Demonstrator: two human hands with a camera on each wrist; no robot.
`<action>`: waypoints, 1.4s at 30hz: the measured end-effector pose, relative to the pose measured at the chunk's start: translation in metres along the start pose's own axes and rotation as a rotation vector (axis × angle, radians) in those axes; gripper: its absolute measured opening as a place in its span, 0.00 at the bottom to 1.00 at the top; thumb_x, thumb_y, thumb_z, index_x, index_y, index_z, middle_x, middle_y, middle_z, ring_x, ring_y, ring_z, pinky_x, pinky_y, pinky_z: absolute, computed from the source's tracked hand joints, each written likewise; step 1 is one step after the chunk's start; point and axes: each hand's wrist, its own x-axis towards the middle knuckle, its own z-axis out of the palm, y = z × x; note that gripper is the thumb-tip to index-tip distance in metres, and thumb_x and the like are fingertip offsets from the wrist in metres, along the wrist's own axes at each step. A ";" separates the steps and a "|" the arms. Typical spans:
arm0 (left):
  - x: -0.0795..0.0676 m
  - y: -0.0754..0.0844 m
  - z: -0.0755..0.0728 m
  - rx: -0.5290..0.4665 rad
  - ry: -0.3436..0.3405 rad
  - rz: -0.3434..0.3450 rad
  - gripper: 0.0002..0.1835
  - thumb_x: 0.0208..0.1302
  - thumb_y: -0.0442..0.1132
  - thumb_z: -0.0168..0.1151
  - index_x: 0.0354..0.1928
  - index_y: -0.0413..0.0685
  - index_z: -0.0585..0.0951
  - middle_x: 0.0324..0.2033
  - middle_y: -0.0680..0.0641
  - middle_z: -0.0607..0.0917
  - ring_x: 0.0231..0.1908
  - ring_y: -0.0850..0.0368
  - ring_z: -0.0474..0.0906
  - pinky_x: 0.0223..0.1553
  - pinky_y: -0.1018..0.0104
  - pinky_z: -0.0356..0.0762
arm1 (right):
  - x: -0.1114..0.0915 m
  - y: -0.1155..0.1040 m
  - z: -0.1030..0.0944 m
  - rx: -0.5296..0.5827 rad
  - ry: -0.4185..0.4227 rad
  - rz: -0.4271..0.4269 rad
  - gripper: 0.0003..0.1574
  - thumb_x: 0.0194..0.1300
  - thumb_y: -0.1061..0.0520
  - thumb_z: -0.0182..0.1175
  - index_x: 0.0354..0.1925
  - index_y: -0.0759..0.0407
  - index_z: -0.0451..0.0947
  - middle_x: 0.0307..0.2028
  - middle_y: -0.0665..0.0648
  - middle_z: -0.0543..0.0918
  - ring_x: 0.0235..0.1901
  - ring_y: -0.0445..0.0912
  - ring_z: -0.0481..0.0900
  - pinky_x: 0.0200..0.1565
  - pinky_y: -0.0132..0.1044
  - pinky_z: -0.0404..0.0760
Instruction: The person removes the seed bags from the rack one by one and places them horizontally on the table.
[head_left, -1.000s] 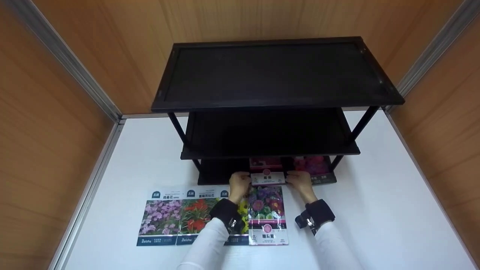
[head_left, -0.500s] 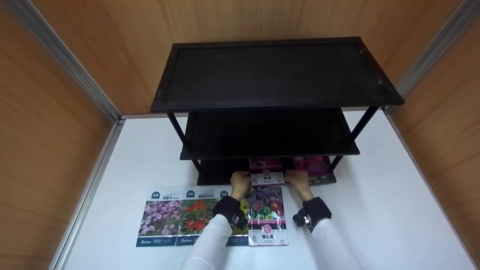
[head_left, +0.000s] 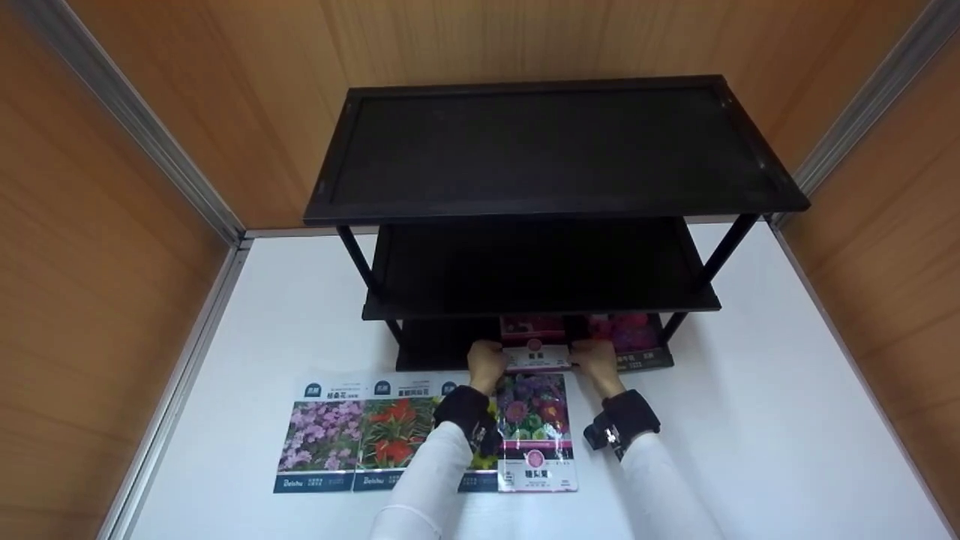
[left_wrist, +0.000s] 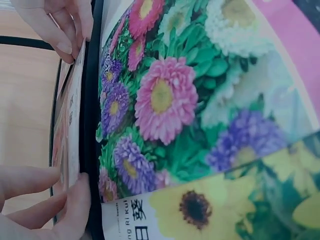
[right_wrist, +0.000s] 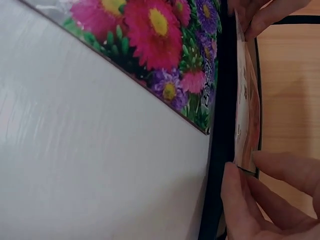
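On the black rack's bottom shelf lies a flower seed packet (head_left: 535,355) with a white label strip and a dark red picture, its back part hidden under the middle shelf. My left hand (head_left: 486,366) pinches its left front corner, thumb and fingers at the edge (left_wrist: 30,205). At the right front corner, my right hand (head_left: 598,366) pinches it likewise, shown close by the thumb (right_wrist: 235,195). Right of it on the same shelf is a packet with pink-red flowers (head_left: 634,337). Directly in front, on the white table, lies an aster packet (head_left: 535,427).
The three-tier black rack (head_left: 555,150) stands over the hands, its middle shelf (head_left: 540,277) close above them. Left of the asters lie packets with pink-purple flowers (head_left: 322,435), red flowers (head_left: 394,427) and yellow sunflowers (left_wrist: 195,210). Wooden panels (head_left: 112,247) enclose the white table (head_left: 765,420).
My left wrist and forearm have shifted slightly right, and my right hand has edged in a little toward the packet. The packet on the shelf stays about where it was.
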 end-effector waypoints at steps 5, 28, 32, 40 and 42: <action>-0.003 0.005 -0.003 -0.039 0.011 -0.015 0.13 0.52 0.31 0.52 0.38 0.37 0.81 0.21 0.45 0.81 0.07 0.59 0.65 0.08 0.63 0.63 | 0.002 0.001 -0.002 0.033 -0.033 -0.063 0.21 0.34 0.70 0.63 0.34 0.74 0.79 0.30 0.65 0.82 0.21 0.47 0.79 0.20 0.39 0.78; -0.003 -0.004 -0.001 -0.096 0.009 0.060 0.14 0.44 0.29 0.60 0.38 0.42 0.83 0.28 0.45 0.84 0.21 0.59 0.77 0.19 0.66 0.70 | 0.014 0.024 -0.013 0.194 -0.119 -0.081 0.18 0.39 0.71 0.63 0.35 0.63 0.82 0.28 0.57 0.83 0.26 0.46 0.80 0.23 0.36 0.79; -0.004 -0.002 0.000 -0.101 0.041 0.077 0.16 0.42 0.28 0.59 0.38 0.41 0.83 0.26 0.46 0.83 0.19 0.60 0.75 0.17 0.67 0.69 | -0.024 -0.041 -0.006 0.148 -0.078 -0.047 0.19 0.39 0.72 0.62 0.36 0.70 0.80 0.28 0.58 0.82 0.24 0.44 0.78 0.23 0.35 0.77; -0.006 -0.007 0.007 -0.194 0.047 0.032 0.16 0.43 0.27 0.61 0.39 0.40 0.82 0.26 0.47 0.82 0.21 0.58 0.76 0.18 0.67 0.73 | -0.086 -0.155 0.008 -0.002 0.010 0.134 0.23 0.45 0.77 0.54 0.43 0.85 0.69 0.37 0.74 0.78 0.26 0.44 0.78 0.29 0.33 0.78; -0.013 0.008 0.000 -0.201 0.023 -0.005 0.17 0.44 0.26 0.62 0.41 0.38 0.81 0.28 0.45 0.82 0.27 0.56 0.78 0.23 0.65 0.75 | -0.086 -0.153 0.007 -0.019 0.009 0.148 0.22 0.46 0.76 0.54 0.45 0.83 0.69 0.41 0.76 0.76 0.28 0.45 0.78 0.32 0.34 0.78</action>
